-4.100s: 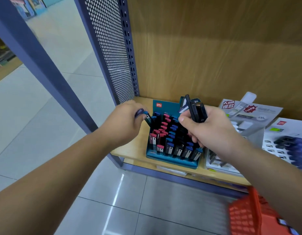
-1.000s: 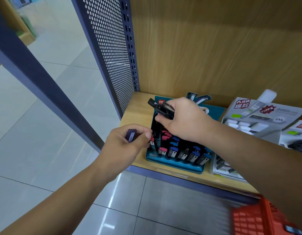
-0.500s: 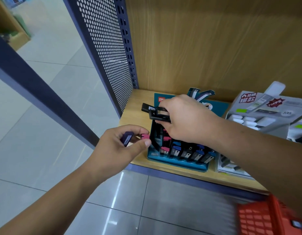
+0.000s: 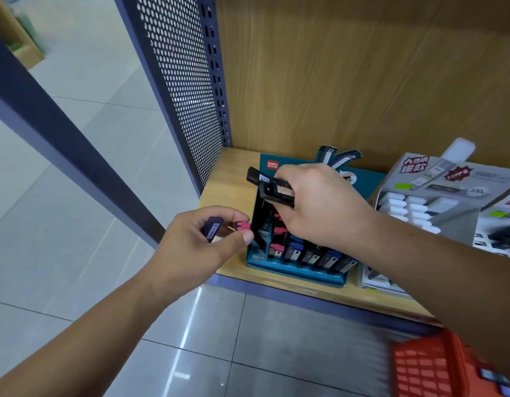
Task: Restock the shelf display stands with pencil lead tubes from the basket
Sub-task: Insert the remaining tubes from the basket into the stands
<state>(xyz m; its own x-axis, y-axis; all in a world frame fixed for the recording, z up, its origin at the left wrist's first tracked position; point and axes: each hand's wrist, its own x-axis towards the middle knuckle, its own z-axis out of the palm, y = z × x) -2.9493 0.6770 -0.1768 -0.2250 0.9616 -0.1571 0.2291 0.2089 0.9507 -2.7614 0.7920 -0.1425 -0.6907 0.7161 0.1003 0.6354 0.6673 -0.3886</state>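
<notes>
Head view, looking down at a wooden shelf [image 4: 228,179]. In the left hand [image 4: 202,245], pinched between thumb and fingertips, one pencil lead tube [image 4: 213,229] with a dark body, a white label too small to read and a pink cap, held just off the left edge of the teal display stand [image 4: 293,272]. In the right hand [image 4: 319,204], gripped by curled fingers, a bundle of black tubes [image 4: 269,187], raised over the stand's back rows. Inside the stand, upright rows of tubes [image 4: 302,253] with pink and blue caps. On the stand's back card, a red logo [image 4: 272,164] reading "deli". Just right of the stand, on the same shelf, a grey display box [image 4: 448,179] of white erasers, printed with letters beginning "TOP" in a red burst and with "100"; other characters unreadable. At the shelf's left end, a blue perforated metal panel [image 4: 179,81]. In the lower right corner, blurred, a red plastic basket [image 4: 425,371] with something dark inside.
</notes>
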